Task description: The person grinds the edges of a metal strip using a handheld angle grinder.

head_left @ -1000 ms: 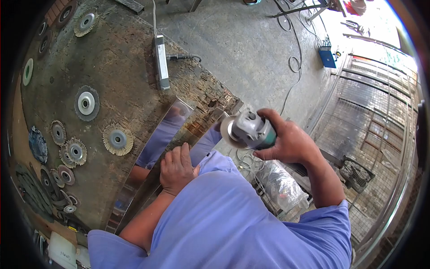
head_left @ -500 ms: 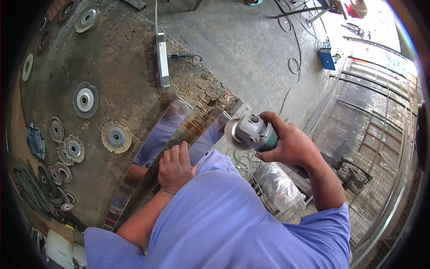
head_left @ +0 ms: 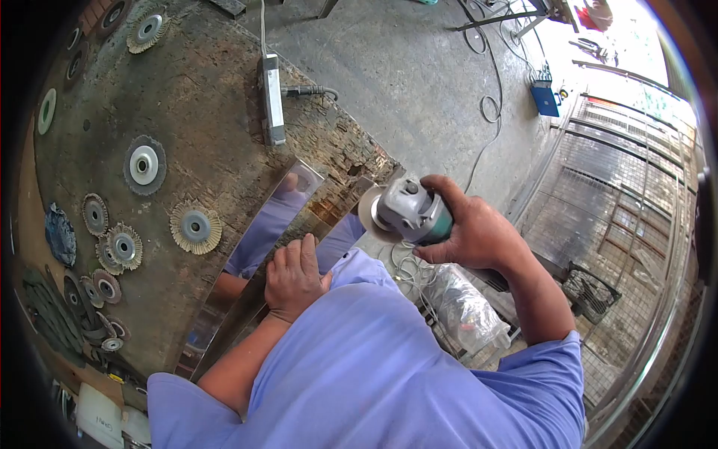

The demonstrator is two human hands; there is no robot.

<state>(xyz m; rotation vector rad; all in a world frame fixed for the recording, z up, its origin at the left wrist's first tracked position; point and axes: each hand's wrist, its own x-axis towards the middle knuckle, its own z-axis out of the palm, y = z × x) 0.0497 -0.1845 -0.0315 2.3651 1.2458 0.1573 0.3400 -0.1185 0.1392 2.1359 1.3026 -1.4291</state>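
Note:
My right hand (head_left: 482,233) is closed around the body of an angle grinder (head_left: 413,211), with fingers over the top and thumb below. The grinder's pale round disc (head_left: 369,212) faces left, overlapping the end of a polished metal strip (head_left: 342,233) in this view. My left hand (head_left: 293,277) lies on the metalwork close to my body, its fingers curled over the edge and pressing it. Beside those fingers runs a long mirror-finish metal bar (head_left: 271,224), which reflects the blue shirt. Its lower part passes behind my left forearm.
A worn workbench (head_left: 217,112) carries a power strip (head_left: 272,101) with a plug in it. Flap discs (head_left: 196,227) and grinding wheels (head_left: 143,166) lie on the left. A plastic-wrapped bundle (head_left: 467,307) sits low on the right, near a mesh panel (head_left: 576,209). Cables (head_left: 490,108) cross the floor.
My right hand has moved the grinder left and slightly up, bringing its disc over the end of the metal strip. My left hand stays in place on the metal.

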